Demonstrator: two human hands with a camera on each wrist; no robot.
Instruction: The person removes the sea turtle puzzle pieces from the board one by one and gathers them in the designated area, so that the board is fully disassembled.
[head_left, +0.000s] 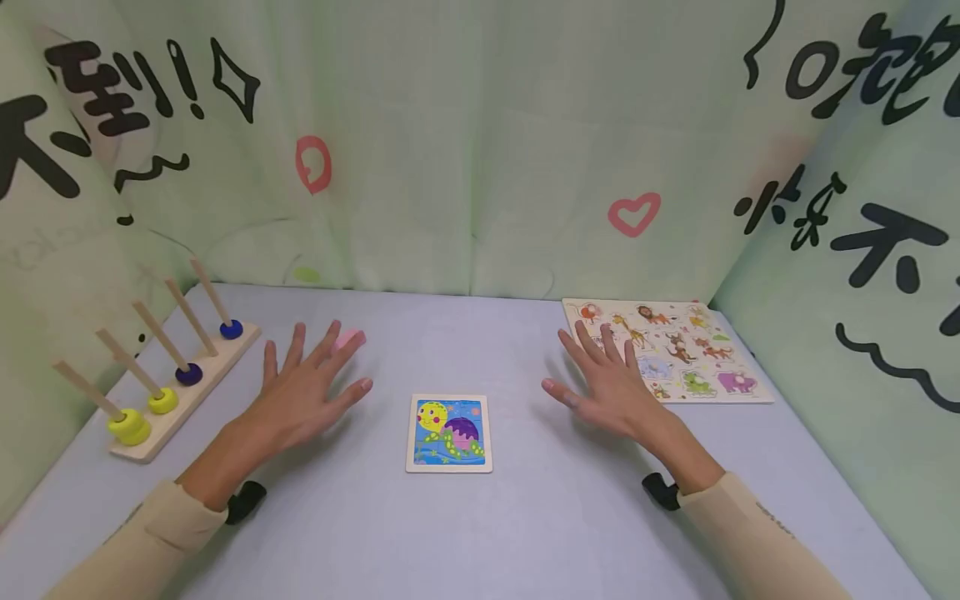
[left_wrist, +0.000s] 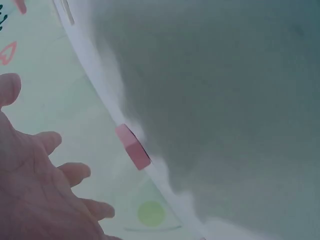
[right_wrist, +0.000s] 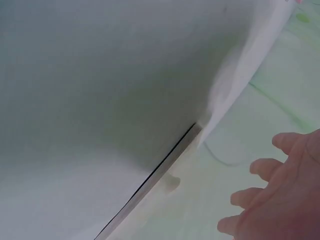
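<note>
l hand (head_left: 296, 396) & r hand (head_left: 611, 390) both w/ fingers spread wide, holding nothing. turtle puzzle (head_left: 449, 433) lies flat on table (head_left: 480, 533) btwn them; looks whole, no gaps seen, so prob nothing left to fit.

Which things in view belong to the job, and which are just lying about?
Likely the job:
square pale-framed turtle picture board, between left hand and right hand

Probably lying about:
small pink block
pale wooden five-peg rack, yellow rings, blue rings
pale rectangular animal-picture board
</note>
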